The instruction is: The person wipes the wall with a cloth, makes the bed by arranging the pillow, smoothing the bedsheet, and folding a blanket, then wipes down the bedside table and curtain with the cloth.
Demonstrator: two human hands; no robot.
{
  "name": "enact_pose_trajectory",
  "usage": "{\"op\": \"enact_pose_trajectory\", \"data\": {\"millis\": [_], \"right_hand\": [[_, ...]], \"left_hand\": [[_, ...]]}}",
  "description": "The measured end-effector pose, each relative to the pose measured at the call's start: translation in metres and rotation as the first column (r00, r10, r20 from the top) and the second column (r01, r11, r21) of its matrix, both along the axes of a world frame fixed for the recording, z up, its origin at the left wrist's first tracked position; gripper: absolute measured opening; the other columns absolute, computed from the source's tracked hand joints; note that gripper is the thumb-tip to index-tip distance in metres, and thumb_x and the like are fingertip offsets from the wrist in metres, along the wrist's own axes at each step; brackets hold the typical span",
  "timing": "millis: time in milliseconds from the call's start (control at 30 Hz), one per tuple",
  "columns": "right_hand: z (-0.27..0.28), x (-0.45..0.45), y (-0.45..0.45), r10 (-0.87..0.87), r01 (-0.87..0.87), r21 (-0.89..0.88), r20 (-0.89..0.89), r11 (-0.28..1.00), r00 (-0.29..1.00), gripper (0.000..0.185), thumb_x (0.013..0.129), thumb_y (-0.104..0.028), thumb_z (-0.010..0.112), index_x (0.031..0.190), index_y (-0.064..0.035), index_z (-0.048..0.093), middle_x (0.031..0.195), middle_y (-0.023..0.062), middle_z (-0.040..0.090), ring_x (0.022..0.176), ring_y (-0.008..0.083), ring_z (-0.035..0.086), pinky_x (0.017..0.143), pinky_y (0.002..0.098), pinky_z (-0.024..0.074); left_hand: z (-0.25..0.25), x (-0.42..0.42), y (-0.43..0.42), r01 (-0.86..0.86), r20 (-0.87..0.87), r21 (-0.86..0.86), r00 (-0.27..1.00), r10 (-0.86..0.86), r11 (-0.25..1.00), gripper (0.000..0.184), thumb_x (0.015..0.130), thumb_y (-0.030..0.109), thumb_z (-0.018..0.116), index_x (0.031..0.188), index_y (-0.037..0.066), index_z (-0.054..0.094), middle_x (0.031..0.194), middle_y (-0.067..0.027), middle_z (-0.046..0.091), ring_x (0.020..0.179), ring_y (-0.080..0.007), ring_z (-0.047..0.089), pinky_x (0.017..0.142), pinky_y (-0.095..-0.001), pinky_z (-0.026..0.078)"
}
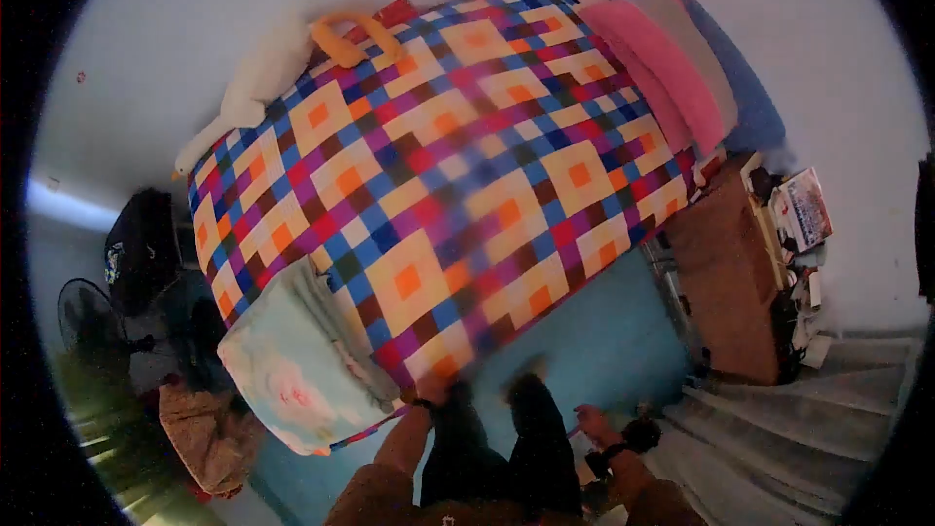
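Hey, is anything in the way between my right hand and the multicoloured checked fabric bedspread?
Nothing visible: between your right hand and the multicoloured checked fabric bedspread, only smooth blue floor shows. Your dark-trousered right leg stands just left of that path; your left hand is at the bedspread's near edge.

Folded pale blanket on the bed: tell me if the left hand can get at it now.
Probably yes: the left hand is at the near edge of the checkered bedspread, close to the folded blanket, and nothing visible seems to stand between them.
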State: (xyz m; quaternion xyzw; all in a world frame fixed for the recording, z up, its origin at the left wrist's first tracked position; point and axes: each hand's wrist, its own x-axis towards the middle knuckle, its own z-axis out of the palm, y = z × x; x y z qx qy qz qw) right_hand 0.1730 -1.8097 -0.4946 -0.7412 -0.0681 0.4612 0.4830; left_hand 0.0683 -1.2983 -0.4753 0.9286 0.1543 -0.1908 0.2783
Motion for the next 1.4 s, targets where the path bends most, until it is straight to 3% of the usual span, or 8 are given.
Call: {"op": "enact_pose_trajectory", "data": {"millis": [133,333,667,867,1000,1133,1267,1400], "right_hand": [[0.035,0.089,0.037,0.295,-0.223,-0.476,0.081,0.850,0.952,0.028,0.091,-0.023,0.051,0.106,-0.0021,0.062,0.086,0.0163,0.062,0.076,0.0277,0.060,0.065,0.0380,0.0490],[0.027,0.246,0.076,0.370,-0.190,-0.590,0.201,0.785,0.907,0.034,0.092,-0.031,0.046,0.096,-0.0014,0.062,0.075,0.0169,0.062,0.071,0.0325,0.060,0.064,0.0409,0.0480],[-0.020,0.425,0.150,-0.097,0.147,-0.247,0.204,0.958,0.974,0.045,0.093,-0.043,0.041,0.088,-0.0031,0.062,0.077,0.0183,0.062,0.076,0.0386,0.058,0.068,0.0487,0.0446],[-0.125,0.428,0.118,0.114,0.029,-0.446,0.292,0.895,0.950,0.044,0.090,-0.040,0.044,0.086,-0.0014,0.063,0.086,0.0233,0.063,0.083,0.0436,0.058,0.071,0.0521,0.0444],[-0.022,0.443,0.137,0.221,-0.093,-0.425,0.262,0.900,0.940,0.043,0.090,-0.040,0.045,0.087,-0.0017,0.064,0.085,0.0226,0.063,0.082,0.0417,0.059,0.071,0.0506,0.0457],[-0.020,0.469,0.136,0.228,-0.163,-0.258,0.243,0.952,0.943,0.044,0.089,-0.042,0.047,0.088,-0.0010,0.063,0.080,0.0222,0.063,0.077,0.0385,0.060,0.068,0.0480,0.0468],[-0.100,0.483,0.082,0.057,-0.050,-0.123,0.055,0.991,0.997,0.044,0.089,-0.044,0.050,0.084,-0.0029,0.063,0.072,0.0153,0.061,0.069,0.0283,0.059,0.061,0.0405,0.0461],[-0.068,0.543,0.072,-0.150,0.132,-0.190,-0.082,0.973,0.985,0.043,0.090,-0.049,0.052,0.081,-0.0089,0.063,0.066,0.0027,0.056,0.060,0.0139,0.053,0.055,0.0295,0.0425]], "left_hand": [[-0.035,0.041,-0.049,0.109,0.144,0.364,0.974,-0.172,0.925,0.047,0.083,0.042,0.056,0.112,0.005,0.058,0.090,-0.0144,0.061,0.078,-0.0316,0.058,0.065,-0.0412,0.050],[-0.006,0.185,-0.099,-0.136,-0.072,0.137,0.987,0.146,0.981,0.026,0.082,0.029,0.056,0.089,0.006,0.064,0.080,-0.0141,0.064,0.073,-0.0290,0.064,0.059,-0.0422,0.051],[-0.069,0.216,-0.113,0.057,-0.337,0.280,0.940,0.042,0.958,0.044,0.079,0.045,0.058,0.102,0.008,0.066,0.096,-0.0145,0.063,0.087,-0.0309,0.061,0.069,-0.0430,0.049],[-0.018,0.226,-0.141,0.026,-0.245,0.389,0.967,0.076,0.921,0.041,0.084,0.041,0.058,0.110,0.009,0.064,0.099,-0.0118,0.063,0.084,-0.0316,0.062,0.058,-0.0389,0.051],[-0.025,0.225,-0.138,-0.119,-0.431,0.289,0.870,0.240,0.950,0.027,0.088,0.030,0.053,0.107,0.013,0.062,0.098,-0.0182,0.062,0.083,-0.0339,0.064,0.059,-0.0453,0.053],[-0.026,0.246,-0.152,-0.682,-0.482,0.079,0.612,0.627,0.727,0.040,0.087,0.045,0.057,0.093,0.005,0.064,0.092,-0.0150,0.066,0.080,-0.0253,0.064,0.060,-0.0394,0.051],[0.012,0.298,-0.181,-0.737,-0.799,-0.534,0.280,0.532,-0.414,0.057,0.090,0.051,0.048,0.126,0.007,0.049,0.109,-0.0135,0.060,0.097,-0.0263,0.060,0.079,-0.0405,0.050],[-0.017,0.316,-0.198,-0.567,-0.687,-0.724,0.536,0.491,-0.393,0.062,0.091,0.053,0.047,0.130,0.005,0.042,0.116,-0.0153,0.061,0.110,-0.0213,0.055,0.092,-0.0336,0.044]]}}
